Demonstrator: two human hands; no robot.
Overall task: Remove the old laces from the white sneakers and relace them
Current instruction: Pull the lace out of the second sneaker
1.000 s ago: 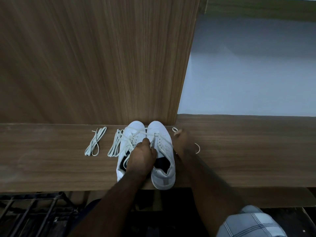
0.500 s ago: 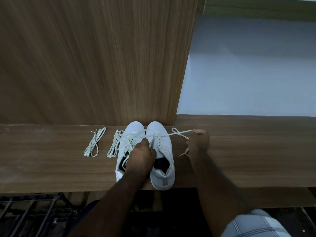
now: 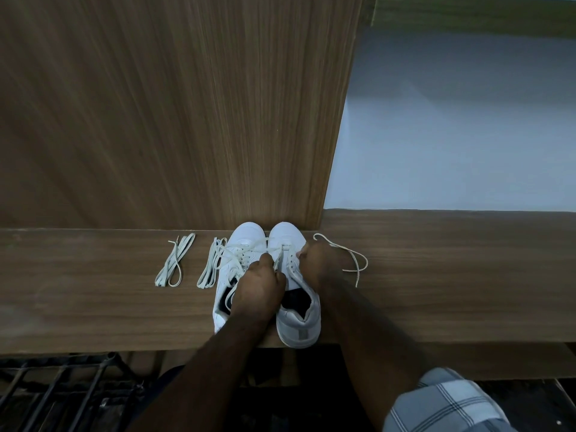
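White sneakers sit side by side on the wooden shelf (image 3: 93, 291), toes against the upright wood panel (image 3: 174, 113) at twelve o'clock: the left sneaker (image 3: 240, 241) and the right sneaker (image 3: 293, 307). Both forearms reach in from six o'clock. The left hand (image 3: 260, 283) lies knuckles-up over the shoes, its fingers curled and pinching lace at the right sneaker's eyelets. The right hand (image 3: 316, 260) curls round that shoe's three o'clock side, gripping the loose lace (image 3: 352, 260) that trails out towards three o'clock. Two folded spare laces (image 3: 174, 260) lie at nine o'clock, one touching the left sneaker.
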